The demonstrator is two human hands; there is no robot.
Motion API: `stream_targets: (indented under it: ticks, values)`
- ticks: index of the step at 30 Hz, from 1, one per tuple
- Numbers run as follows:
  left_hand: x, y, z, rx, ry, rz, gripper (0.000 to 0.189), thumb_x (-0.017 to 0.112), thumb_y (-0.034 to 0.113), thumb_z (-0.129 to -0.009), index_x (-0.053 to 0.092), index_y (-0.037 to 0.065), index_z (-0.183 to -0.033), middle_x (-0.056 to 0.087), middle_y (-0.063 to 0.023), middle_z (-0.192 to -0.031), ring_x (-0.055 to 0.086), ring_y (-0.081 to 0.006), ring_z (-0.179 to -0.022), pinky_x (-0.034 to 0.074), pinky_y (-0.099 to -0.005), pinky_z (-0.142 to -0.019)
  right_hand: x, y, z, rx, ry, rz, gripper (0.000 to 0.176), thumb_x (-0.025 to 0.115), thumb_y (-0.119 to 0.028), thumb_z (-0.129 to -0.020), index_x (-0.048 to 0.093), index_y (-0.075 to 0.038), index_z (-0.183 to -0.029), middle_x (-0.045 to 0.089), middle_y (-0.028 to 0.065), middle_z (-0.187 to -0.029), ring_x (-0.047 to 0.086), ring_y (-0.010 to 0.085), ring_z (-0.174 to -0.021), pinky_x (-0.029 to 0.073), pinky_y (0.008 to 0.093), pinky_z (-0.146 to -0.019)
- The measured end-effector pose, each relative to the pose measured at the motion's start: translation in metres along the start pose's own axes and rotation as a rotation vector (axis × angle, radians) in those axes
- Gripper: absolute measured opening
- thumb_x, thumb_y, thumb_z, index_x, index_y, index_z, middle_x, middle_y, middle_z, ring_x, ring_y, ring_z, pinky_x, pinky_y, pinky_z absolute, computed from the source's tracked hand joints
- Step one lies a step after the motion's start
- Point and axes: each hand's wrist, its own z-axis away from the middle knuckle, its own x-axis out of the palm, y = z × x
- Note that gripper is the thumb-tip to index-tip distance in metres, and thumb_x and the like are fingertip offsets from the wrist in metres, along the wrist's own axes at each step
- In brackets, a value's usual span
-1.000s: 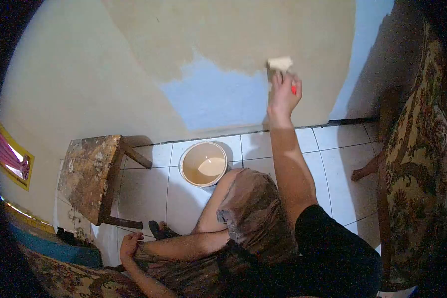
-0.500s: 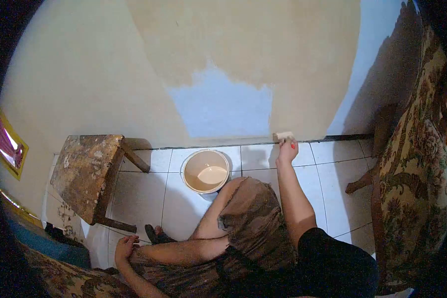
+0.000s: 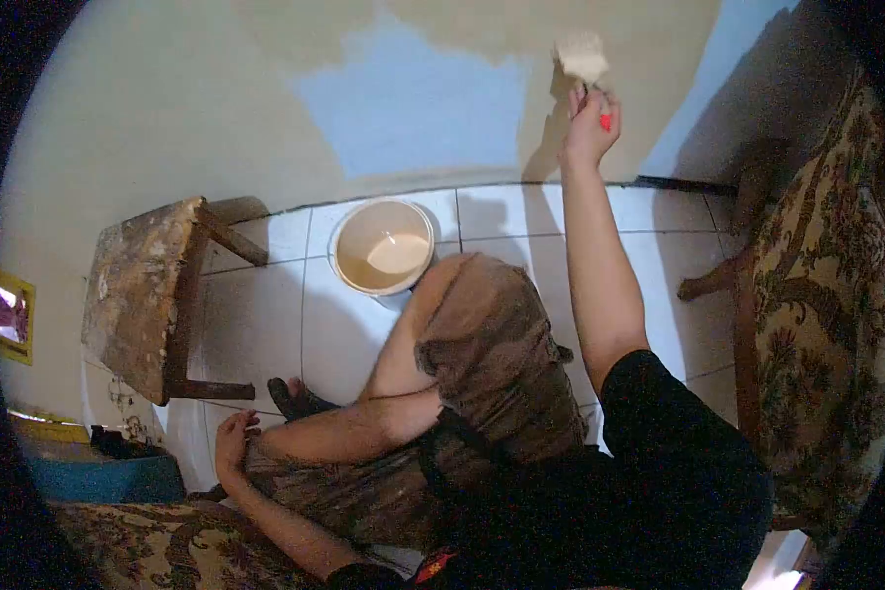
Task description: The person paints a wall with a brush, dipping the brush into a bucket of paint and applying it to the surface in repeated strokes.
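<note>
My right hand [image 3: 588,126] is raised against the wall and grips a paintbrush [image 3: 582,59] with a red handle and cream-loaded bristles pressed to the beige paint. An unpainted blue patch [image 3: 418,98] of wall lies just left of the brush. A round bucket of cream paint [image 3: 382,248] stands on the white floor tiles near my bent knee. My left hand [image 3: 232,442] rests low at the left on my patterned shorts, fingers curled loosely on the fabric.
A paint-spattered wooden stool [image 3: 143,295] stands left of the bucket. A floral upholstered armchair [image 3: 821,295] fills the right side, its wooden leg on the tiles. More floral upholstery [image 3: 138,546] lies at the bottom left. A blue strip of wall [image 3: 703,108] shows right of the brush.
My right hand swept the brush down to the wall's base half a second ago, and has now lifted it back up the wall. The view has tilted downward.
</note>
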Motion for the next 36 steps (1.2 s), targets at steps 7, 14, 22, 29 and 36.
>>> stream_targets:
  ticks: [7, 14, 22, 29, 36]
  values:
    - [0.004, -0.005, -0.006, -0.132, 0.076, 0.066, 0.034, 0.048, 0.03, -0.087, 0.06, -0.001, -0.098, 0.062, -0.0101, -0.087, 0.057, -0.0166, -0.072, 0.045, -0.0301, -0.066, -0.161, 0.071, 0.065, 0.305, 0.198, 0.277, 0.024, 0.054, -0.012, -0.083, 0.047, -0.002, -0.104, 0.054, 0.0085, -0.091, 0.056, 0.0163, -0.08, 0.049, 0.0256, -0.07]
    - [0.003, -0.002, -0.007, -0.136, 0.019, 0.072, 0.033, 0.046, 0.027, -0.087, 0.06, -0.001, -0.098, 0.062, -0.0113, -0.087, 0.058, -0.0189, -0.074, 0.047, -0.0302, -0.066, -0.171, 0.109, 0.071, 0.473, 0.348, 0.316, 0.019, 0.051, -0.012, -0.083, 0.048, -0.004, -0.101, 0.055, 0.008, -0.089, 0.056, 0.0146, -0.073, 0.048, 0.0219, -0.059]
    - [0.006, 0.002, -0.008, -0.125, 0.025, -0.03, 0.035, 0.046, 0.029, -0.087, 0.06, -0.001, -0.098, 0.062, -0.0128, -0.089, 0.058, -0.0194, -0.077, 0.046, -0.0301, -0.067, -0.14, 0.102, 0.058, 0.39, 0.324, 0.121, 0.013, 0.046, -0.005, -0.084, 0.047, -0.002, -0.096, 0.054, 0.0055, -0.083, 0.051, 0.0134, -0.069, 0.045, 0.0255, -0.058]
    - [0.002, -0.011, -0.015, -0.128, 0.01, -0.018, 0.036, 0.047, 0.031, -0.087, 0.06, 0.0, -0.099, 0.062, -0.0134, -0.089, 0.058, -0.0202, -0.077, 0.045, -0.0328, -0.069, -0.157, 0.128, 0.064, 0.493, 0.402, 0.199, 0.012, 0.047, -0.005, -0.084, 0.046, -0.003, -0.095, 0.052, 0.0058, -0.075, 0.049, 0.0118, -0.059, 0.04, 0.0228, -0.046]
    - [0.0, -0.022, -0.019, -0.077, 0.013, -0.037, 0.036, 0.047, 0.031, -0.087, 0.06, -0.002, -0.097, 0.062, -0.0139, -0.088, 0.058, -0.0194, -0.076, 0.046, -0.0321, -0.068, -0.103, 0.098, 0.047, 0.476, 0.333, 0.02, 0.017, 0.046, -0.008, -0.084, 0.046, 0.0, -0.099, 0.051, 0.0081, -0.094, 0.053, 0.0174, -0.081, 0.047, 0.0262, -0.073]
